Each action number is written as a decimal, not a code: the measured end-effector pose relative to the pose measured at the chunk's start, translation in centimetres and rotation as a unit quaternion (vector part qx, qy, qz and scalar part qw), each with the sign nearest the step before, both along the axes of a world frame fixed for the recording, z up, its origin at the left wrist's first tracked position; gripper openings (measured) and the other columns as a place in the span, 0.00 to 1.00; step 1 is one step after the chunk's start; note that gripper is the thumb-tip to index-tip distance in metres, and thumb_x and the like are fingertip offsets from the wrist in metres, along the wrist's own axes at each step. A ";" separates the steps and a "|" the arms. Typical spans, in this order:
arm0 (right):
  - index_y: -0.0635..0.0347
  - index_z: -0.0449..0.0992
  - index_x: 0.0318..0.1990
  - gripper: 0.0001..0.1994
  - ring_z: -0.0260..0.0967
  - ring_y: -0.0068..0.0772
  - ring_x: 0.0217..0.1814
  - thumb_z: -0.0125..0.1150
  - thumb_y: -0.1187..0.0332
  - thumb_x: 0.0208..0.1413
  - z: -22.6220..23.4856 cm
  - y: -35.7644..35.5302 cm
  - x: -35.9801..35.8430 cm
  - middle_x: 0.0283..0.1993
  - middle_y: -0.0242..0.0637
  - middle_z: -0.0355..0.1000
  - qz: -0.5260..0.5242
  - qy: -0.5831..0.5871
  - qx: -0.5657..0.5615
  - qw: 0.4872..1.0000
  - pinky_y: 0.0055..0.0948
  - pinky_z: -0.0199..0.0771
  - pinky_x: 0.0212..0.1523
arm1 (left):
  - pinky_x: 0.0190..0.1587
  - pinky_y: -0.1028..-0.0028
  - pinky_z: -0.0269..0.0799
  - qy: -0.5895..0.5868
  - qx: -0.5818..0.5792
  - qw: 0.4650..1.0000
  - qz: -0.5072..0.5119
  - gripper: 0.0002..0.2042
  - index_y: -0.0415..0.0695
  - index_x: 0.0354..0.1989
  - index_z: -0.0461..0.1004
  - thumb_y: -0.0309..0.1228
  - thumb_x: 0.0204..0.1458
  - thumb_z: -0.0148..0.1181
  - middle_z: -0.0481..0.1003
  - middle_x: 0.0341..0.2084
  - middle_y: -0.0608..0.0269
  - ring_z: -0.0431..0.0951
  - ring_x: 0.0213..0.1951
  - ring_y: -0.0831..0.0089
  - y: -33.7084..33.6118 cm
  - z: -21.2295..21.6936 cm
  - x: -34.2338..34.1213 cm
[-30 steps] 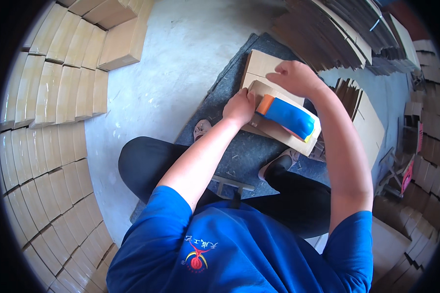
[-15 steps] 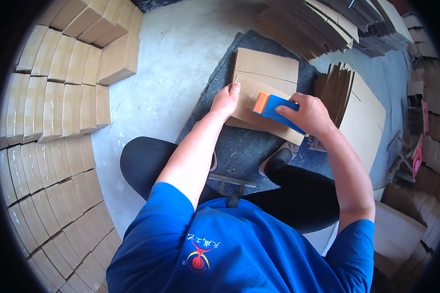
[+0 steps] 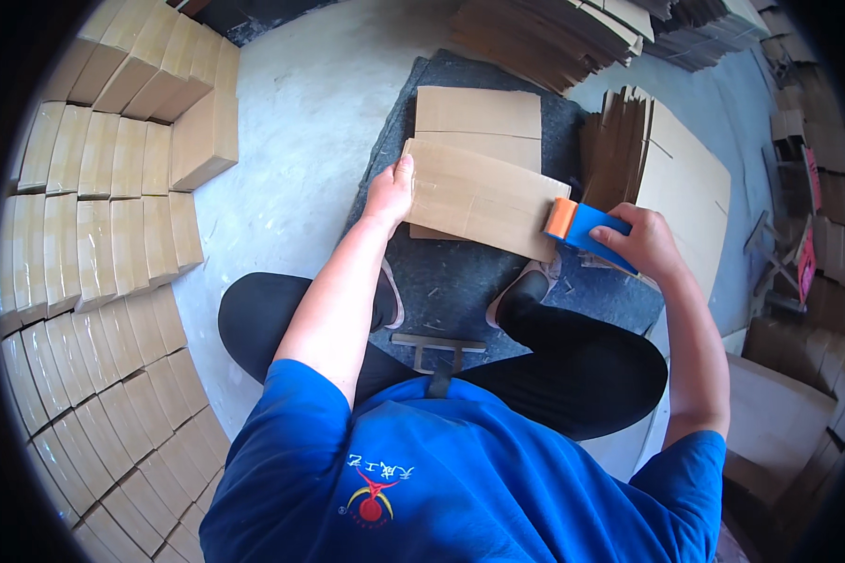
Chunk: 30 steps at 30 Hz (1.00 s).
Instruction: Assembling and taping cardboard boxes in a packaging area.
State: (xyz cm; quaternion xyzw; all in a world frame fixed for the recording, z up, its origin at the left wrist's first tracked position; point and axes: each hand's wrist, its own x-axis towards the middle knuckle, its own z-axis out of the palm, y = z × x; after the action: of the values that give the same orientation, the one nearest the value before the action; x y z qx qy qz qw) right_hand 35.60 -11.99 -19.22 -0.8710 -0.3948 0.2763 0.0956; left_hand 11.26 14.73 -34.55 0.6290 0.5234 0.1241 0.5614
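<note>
Here the flat folded brown cardboard box (image 3: 483,197) lies on a dark grey felt mat (image 3: 460,281) spread on the pale concrete floor (image 3: 300,122), directly ahead of the seated person's knees. The left hand (image 3: 391,190) presses on the box's near-left edge, fingers spread flat with the thumb along the edge, pinning it rather than gripping it. The right hand (image 3: 646,246) is closed around the blue tape dispenser with an orange roller (image 3: 587,228), whose orange end touches the box's right edge; so the box stretches between the two hands.

The cardboard looks light and fairly stiff across its face but likely to bend along its creases, and it would probably slide on the mat unless held down. Edges or corners seem the best places to take it, since the broad face offers nothing to pinch. A second flat brown cardboard sheet (image 3: 479,113) lies just beyond the box, partly under it.

Beyond the right hand stand upright bundles of flattened cardboard (image 3: 671,178); far to the left of the left hand, rows of taped-up brown boxes (image 3: 94,235) are stacked.
</note>
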 end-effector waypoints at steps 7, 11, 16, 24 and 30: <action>0.60 0.80 0.43 0.21 0.78 0.41 0.39 0.70 0.53 0.49 -1.7 -1.6 0.9 0.36 0.45 0.78 -0.027 0.035 0.019 0.999 0.35 0.77 0.44 | 0.68 0.44 0.40 0.275 0.338 0.896 -0.078 0.26 0.48 0.66 0.60 0.46 0.61 0.47 0.51 0.70 0.54 0.49 0.71 0.58 -2.3 2.1 1.6; 0.61 0.80 0.42 0.21 0.78 0.41 0.39 0.70 0.53 0.49 -2.1 -1.8 0.9 0.37 0.45 0.78 -0.023 0.040 0.034 0.998 0.34 0.77 0.44 | 0.71 0.53 0.33 0.219 0.503 0.816 -0.185 0.24 0.45 0.65 0.61 0.39 0.62 0.46 0.53 0.69 0.54 0.45 0.72 0.58 -3.3 1.5 2.8; 0.63 0.80 0.41 0.22 0.78 0.41 0.38 0.71 0.53 0.47 -3.2 -2.2 1.7 0.36 0.46 0.78 -0.015 0.061 0.073 0.995 0.36 0.76 0.43 | 0.73 0.59 0.29 0.195 0.471 0.809 -0.293 0.29 0.43 0.70 0.52 0.45 0.63 0.39 0.46 0.72 0.56 0.39 0.73 0.62 -9.7 2.4 6.9; 0.64 0.80 0.41 0.24 0.78 0.41 0.37 0.72 0.50 0.45 -3.8 -2.6 2.6 0.35 0.46 0.78 -0.003 0.067 0.094 0.993 0.34 0.77 0.42 | 0.73 0.55 0.27 0.090 0.370 0.832 -0.403 0.46 0.40 0.69 0.52 0.53 0.44 0.62 0.46 0.71 0.55 0.40 0.73 0.63 -15.4 6.2 8.5; 0.67 0.80 0.40 0.24 0.76 0.35 0.36 0.72 0.52 0.47 -4.1 -3.2 3.0 0.34 0.43 0.77 -0.016 0.091 0.110 0.990 0.32 0.77 0.40 | 0.71 0.48 0.29 0.164 0.404 0.832 -0.343 0.47 0.46 0.69 0.53 0.48 0.39 0.68 0.49 0.71 0.56 0.42 0.73 0.60 -16.2 5.4 10.3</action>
State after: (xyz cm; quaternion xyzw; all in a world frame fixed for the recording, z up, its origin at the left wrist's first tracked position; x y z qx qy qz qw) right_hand 38.61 -15.15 -23.32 -0.8327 -0.3984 0.3077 0.2308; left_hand 21.52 -1.42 -29.16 0.9501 0.2611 0.0193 0.1695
